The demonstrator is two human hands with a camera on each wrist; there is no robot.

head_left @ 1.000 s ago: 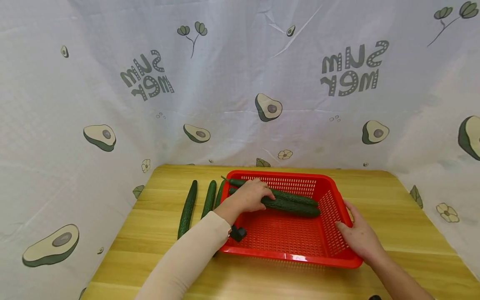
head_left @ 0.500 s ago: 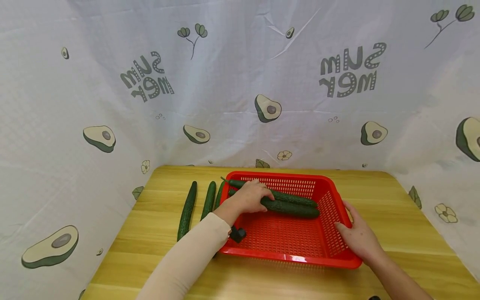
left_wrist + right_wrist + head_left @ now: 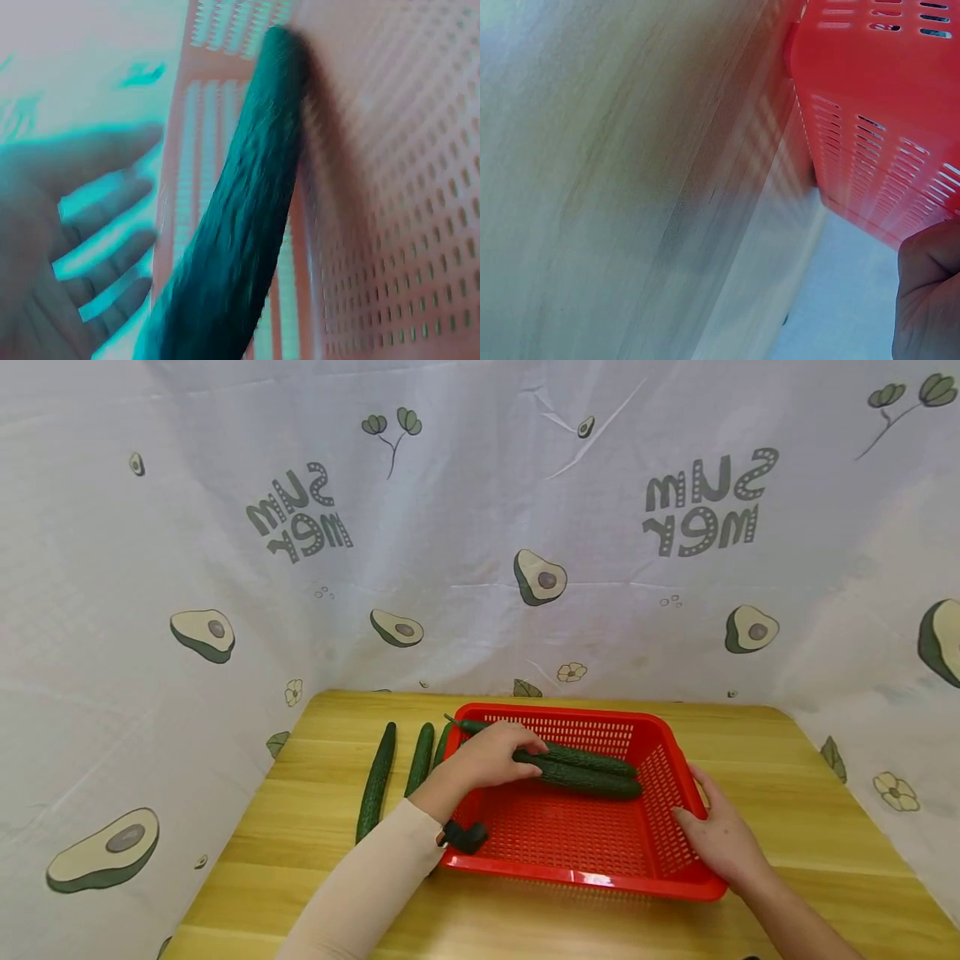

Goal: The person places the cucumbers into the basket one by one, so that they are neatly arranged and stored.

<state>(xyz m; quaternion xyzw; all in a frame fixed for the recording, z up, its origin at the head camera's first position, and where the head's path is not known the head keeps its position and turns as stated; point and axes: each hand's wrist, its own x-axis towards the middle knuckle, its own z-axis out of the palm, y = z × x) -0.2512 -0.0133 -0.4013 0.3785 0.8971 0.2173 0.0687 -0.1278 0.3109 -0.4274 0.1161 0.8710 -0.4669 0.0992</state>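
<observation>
Two dark green cucumbers lie side by side along the far half of a red plastic basket, a front cucumber and a back cucumber. Over their left part is my left hand, thumb and fingers apart and loosely bent. In the left wrist view, a gap shows between the spread fingers and a cucumber. My right hand grips the basket's right rim, thumb on the inner side. The right wrist view shows part of that hand at the basket wall.
On the wooden table, left of the basket, lie several more cucumbers, among them a leftmost cucumber and a middle cucumber. My left sleeve covers part of them. A white printed cloth hangs behind the table.
My left hand has let go of the front cucumber and risen slightly, its fingers now apart. The cucumbers stay in the basket, and the right hand keeps its grip.
</observation>
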